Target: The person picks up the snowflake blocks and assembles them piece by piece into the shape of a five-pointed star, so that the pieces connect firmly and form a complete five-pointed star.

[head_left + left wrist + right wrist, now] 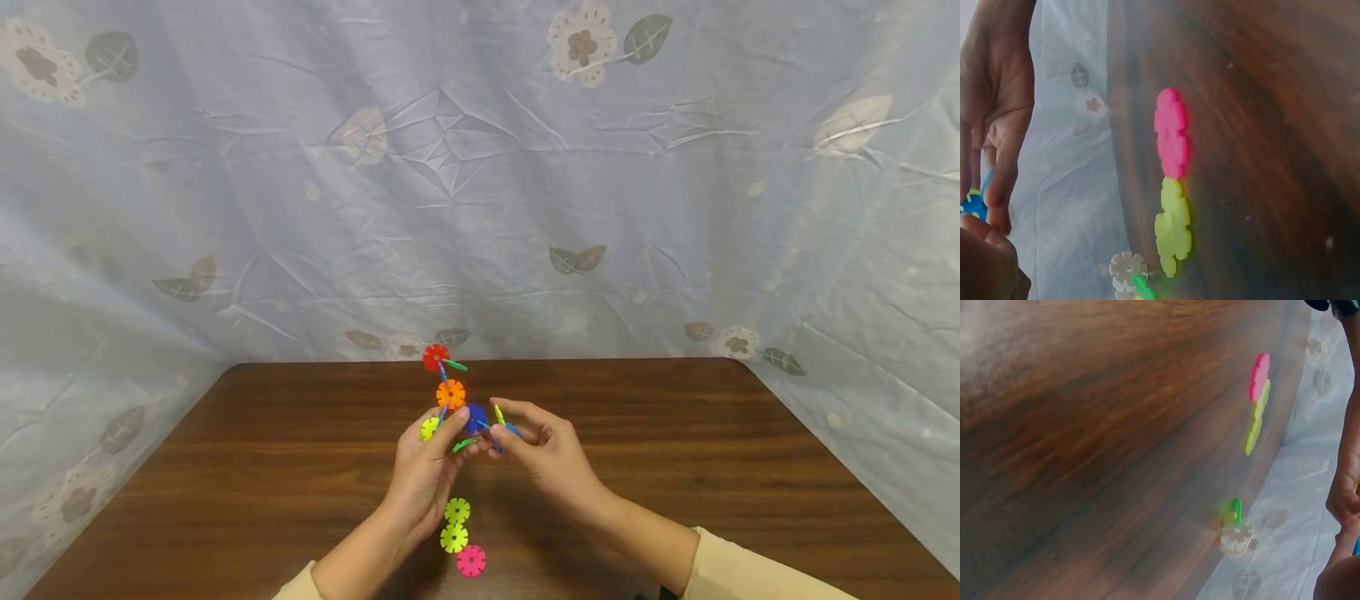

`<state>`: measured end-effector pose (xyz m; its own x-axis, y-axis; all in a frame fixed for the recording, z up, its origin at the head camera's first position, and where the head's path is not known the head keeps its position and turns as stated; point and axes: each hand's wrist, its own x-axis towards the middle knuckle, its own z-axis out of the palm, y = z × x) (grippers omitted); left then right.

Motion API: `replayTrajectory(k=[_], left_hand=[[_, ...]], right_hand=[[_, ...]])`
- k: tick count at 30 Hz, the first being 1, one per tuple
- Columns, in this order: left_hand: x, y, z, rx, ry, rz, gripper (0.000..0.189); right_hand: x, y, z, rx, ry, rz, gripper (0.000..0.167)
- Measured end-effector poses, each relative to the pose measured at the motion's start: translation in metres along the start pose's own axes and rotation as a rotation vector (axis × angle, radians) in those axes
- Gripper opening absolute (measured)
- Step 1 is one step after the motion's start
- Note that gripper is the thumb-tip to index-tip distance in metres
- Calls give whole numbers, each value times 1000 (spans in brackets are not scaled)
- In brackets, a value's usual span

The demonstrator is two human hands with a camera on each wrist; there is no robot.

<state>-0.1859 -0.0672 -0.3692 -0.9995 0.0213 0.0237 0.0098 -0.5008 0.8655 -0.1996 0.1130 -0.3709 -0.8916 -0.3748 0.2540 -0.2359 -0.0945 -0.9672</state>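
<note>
In the head view my left hand (pixel 422 473) grips a built-up chain of notched plastic discs, its thumb pressing by a dark blue disc (pixel 474 419). From this hand the chain rises through an orange disc (pixel 451 394) to a red disc (pixel 436 357). A yellow-green disc (pixel 429 428) shows beside the fingers. Across from it, my right hand (pixel 558 457) pinches a blue disc (pixel 513 429) between thumb and fingers, with a yellow disc (pixel 499 414) attached edge-on. Parts of the chain are hidden behind the hands.
Two yellow-green discs (pixel 454 538) and a pink disc (pixel 471 561) lie in a row on the brown wooden table (pixel 637 517), near me. Whitish discs (pixel 1236 540) with a green disc (pixel 1237 510) appear in both wrist views. A patterned cloth (pixel 480 250) hangs behind the table.
</note>
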Motion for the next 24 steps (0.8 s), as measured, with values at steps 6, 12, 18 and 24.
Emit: replayTrajectory(k=[6, 12, 18, 24], left_hand=[[0, 3, -5, -78, -62, -7, 32], [-5, 1, -5, -62, -58, -38, 24], [-12, -2, 1, 39, -72, -52, 24], [-15, -5, 6, -47, -97, -67, 34]], right_hand=[[0, -2, 3, -12, 51, 33, 45], [1, -5, 6, -68, 77, 31, 43], [-1, -6, 11, -110, 99, 13, 42], [-2, -4, 13, -144, 76, -58, 41]])
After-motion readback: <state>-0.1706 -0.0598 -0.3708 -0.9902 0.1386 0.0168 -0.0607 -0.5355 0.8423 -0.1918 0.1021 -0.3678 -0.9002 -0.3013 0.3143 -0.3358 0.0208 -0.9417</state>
